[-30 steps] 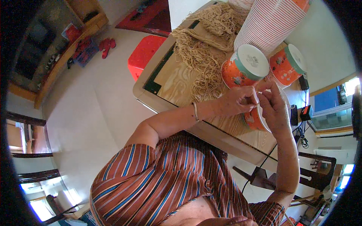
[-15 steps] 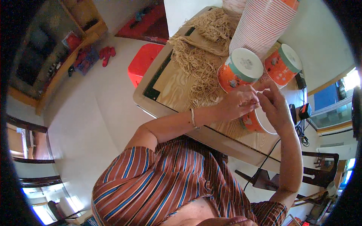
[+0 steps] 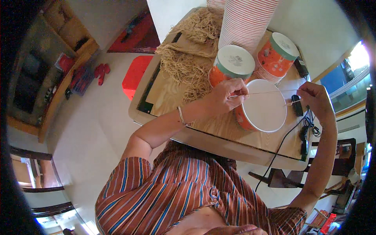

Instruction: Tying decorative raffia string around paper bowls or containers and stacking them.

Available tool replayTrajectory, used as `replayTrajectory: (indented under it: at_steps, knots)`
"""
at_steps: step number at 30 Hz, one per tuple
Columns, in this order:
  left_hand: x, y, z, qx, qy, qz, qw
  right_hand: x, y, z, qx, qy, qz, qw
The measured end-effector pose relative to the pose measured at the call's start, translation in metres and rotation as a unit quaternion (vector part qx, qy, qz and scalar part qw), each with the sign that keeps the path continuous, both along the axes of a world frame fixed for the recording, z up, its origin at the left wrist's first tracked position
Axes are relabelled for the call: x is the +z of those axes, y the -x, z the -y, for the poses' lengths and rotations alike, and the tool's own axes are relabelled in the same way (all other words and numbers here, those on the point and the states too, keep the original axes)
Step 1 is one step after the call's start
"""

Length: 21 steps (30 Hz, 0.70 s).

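Note:
My left hand (image 3: 229,94) and my right hand (image 3: 315,100) pinch the two ends of a thin tan string (image 3: 270,93), stretched taut between them. Under the string sits an orange paper cup with a white lid (image 3: 261,106), on the wooden table (image 3: 219,127). Both hands hover just above that cup. Two more lidded orange cups stand behind it, one near my left hand (image 3: 232,62) and one further right (image 3: 279,50).
A tall stack of red-striped paper cups (image 3: 244,21) rises at the back. A heap of tan strings (image 3: 188,58) covers the table's left part. Black cables and small black devices (image 3: 301,117) lie along the right edge. A red stool (image 3: 135,76) stands on the floor.
My hands have moved apart, pulling the string taut. The near cup now shows its whole white lid between them; the camera has come closer to the table.

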<state>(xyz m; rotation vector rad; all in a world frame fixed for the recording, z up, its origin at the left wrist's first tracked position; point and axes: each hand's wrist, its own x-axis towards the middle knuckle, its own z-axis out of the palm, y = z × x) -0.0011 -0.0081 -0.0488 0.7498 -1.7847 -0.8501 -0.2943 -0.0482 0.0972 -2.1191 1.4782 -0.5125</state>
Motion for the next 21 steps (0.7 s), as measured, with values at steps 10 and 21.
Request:
replayTrajectory:
  at_steps: [10,21]
  knots:
    - [-0.008,0.022,0.002,0.121,0.095,0.023,0.988,-0.054,-0.012,0.075,-0.034,-0.064,0.109,0.991]
    - [-0.031,0.025,0.013,0.122,-0.171,-0.081,0.974,-0.153,0.006,0.123,0.068,-0.198,-0.016,0.978]
